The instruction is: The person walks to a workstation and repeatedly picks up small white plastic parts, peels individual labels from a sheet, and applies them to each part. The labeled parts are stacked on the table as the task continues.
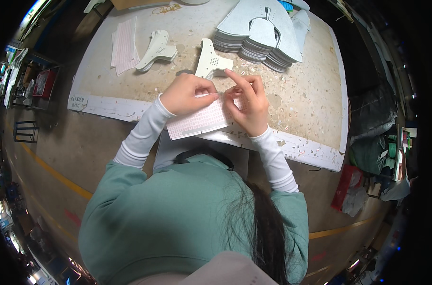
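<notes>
A sheet of small pink-printed labels (197, 122) lies slantwise over the table's near edge. My left hand (190, 95) grips its upper edge between thumb and fingers. Beside it, my right hand (250, 103) is closed over the sheet's upper right part, thumb and fingers drawn together. What they pinch, if anything, is too small to make out. The right index finger reaches forward to a cream, perforated shoe-upper piece (210, 61), which lies just beyond both hands. Left of that piece rests a small stack of similar cream pieces (156, 51).
More label sheets (124, 45) lie at the table's far left. A tall stack of light grey cut pieces (256, 40) stands at the back right. Rubber bands (167, 8) sit near the far edge. Paper scraps dot the worn tabletop (301, 107). A red crate (346, 189) stands on the floor at right.
</notes>
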`<action>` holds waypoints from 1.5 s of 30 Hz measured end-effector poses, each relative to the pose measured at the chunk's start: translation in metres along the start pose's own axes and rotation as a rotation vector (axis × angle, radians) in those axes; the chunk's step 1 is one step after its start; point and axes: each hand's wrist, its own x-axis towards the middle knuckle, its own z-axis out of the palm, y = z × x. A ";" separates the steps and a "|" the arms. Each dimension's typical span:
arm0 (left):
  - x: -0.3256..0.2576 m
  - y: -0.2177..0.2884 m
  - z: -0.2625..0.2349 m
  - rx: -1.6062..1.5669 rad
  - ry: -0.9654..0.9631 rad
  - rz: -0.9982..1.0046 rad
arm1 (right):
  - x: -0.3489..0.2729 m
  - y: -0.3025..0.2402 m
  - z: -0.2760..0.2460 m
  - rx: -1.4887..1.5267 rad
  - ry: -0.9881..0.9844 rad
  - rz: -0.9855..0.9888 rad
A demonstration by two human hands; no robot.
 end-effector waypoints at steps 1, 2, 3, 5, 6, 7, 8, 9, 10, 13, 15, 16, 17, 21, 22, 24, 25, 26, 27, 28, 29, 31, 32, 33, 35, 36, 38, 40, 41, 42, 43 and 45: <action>0.000 0.000 0.001 -0.019 -0.007 -0.004 | 0.000 0.000 0.001 -0.013 0.017 0.019; 0.000 0.000 0.003 -0.038 -0.014 -0.008 | -0.001 0.000 0.002 -0.019 0.021 0.039; 0.000 0.001 0.004 -0.030 -0.007 -0.003 | -0.002 0.001 0.002 -0.022 0.025 0.067; 0.000 0.000 0.007 -0.023 0.011 0.016 | -0.002 0.004 0.003 0.034 0.053 0.128; 0.000 0.000 0.009 -0.008 0.011 -0.007 | -0.003 0.006 0.004 0.066 0.063 0.171; 0.001 -0.001 0.011 -0.001 0.013 -0.019 | -0.003 0.008 0.003 0.081 0.054 0.180; 0.001 -0.002 0.013 0.005 0.018 -0.028 | -0.003 0.010 0.003 0.099 0.042 0.198; 0.001 -0.003 0.015 0.000 0.019 -0.044 | -0.004 0.011 0.002 0.120 0.031 0.225; 0.001 -0.005 0.017 -0.006 0.025 -0.058 | -0.004 0.013 0.001 0.141 0.023 0.204; 0.001 -0.008 0.021 -0.023 0.014 -0.055 | -0.006 0.014 -0.002 0.181 -0.016 0.187; 0.002 -0.009 0.022 -0.020 -0.003 -0.068 | -0.007 0.013 -0.004 0.160 -0.063 0.206; 0.002 -0.010 0.022 -0.012 -0.012 -0.090 | -0.007 0.013 -0.004 0.150 -0.070 0.199; 0.002 -0.010 0.022 0.005 -0.016 -0.103 | -0.007 0.012 -0.005 0.142 -0.078 0.196; 0.003 -0.010 0.022 0.004 -0.009 -0.119 | -0.006 0.011 -0.005 0.112 -0.073 0.165; 0.003 -0.010 0.022 0.001 -0.006 -0.116 | -0.006 0.011 -0.005 0.131 -0.076 0.173; 0.003 -0.010 0.022 -0.001 0.001 -0.110 | -0.005 0.011 -0.005 0.167 -0.082 0.189; 0.003 -0.011 0.022 -0.001 0.005 -0.106 | -0.005 0.010 -0.006 0.157 -0.090 0.185; 0.003 -0.011 0.022 0.007 0.007 -0.100 | -0.004 0.010 -0.006 0.146 -0.098 0.182; 0.003 -0.011 0.022 0.003 0.007 -0.104 | -0.004 0.009 -0.006 0.135 -0.106 0.178; 0.003 -0.011 0.022 0.006 0.006 -0.105 | -0.004 0.009 -0.006 0.119 -0.112 0.172; 0.004 -0.011 0.023 0.018 0.012 -0.095 | -0.004 0.008 -0.006 0.102 -0.118 0.165; 0.004 -0.011 0.025 -0.009 0.030 -0.097 | -0.005 0.006 -0.005 0.068 -0.130 0.139; 0.005 -0.010 0.026 -0.019 0.042 -0.092 | -0.005 0.005 -0.005 0.051 -0.136 0.119; 0.005 -0.010 0.028 -0.016 0.055 -0.090 | -0.006 0.005 -0.004 0.032 -0.147 0.105; 0.005 -0.011 0.031 -0.011 0.083 -0.083 | -0.008 0.005 -0.003 0.021 -0.108 0.089; 0.005 -0.011 0.032 -0.039 0.081 -0.100 | -0.008 0.005 -0.003 0.015 -0.091 0.084; 0.005 -0.012 0.034 -0.096 0.078 -0.129 | -0.006 0.007 -0.003 0.060 0.012 0.112; 0.006 -0.011 0.037 -0.084 0.112 -0.143 | -0.003 0.009 -0.006 0.126 0.083 0.149; 0.006 -0.009 0.037 -0.078 0.129 -0.150 | 0.000 0.010 -0.009 0.113 0.074 0.147; 0.005 -0.006 0.038 0.031 0.193 -0.014 | 0.004 0.011 -0.014 0.108 0.063 0.147; 0.004 -0.002 0.037 0.140 0.255 0.124 | 0.007 0.012 -0.018 0.103 0.053 0.147; 0.001 0.007 0.031 0.240 0.291 0.236 | 0.015 0.015 -0.027 0.032 0.018 0.196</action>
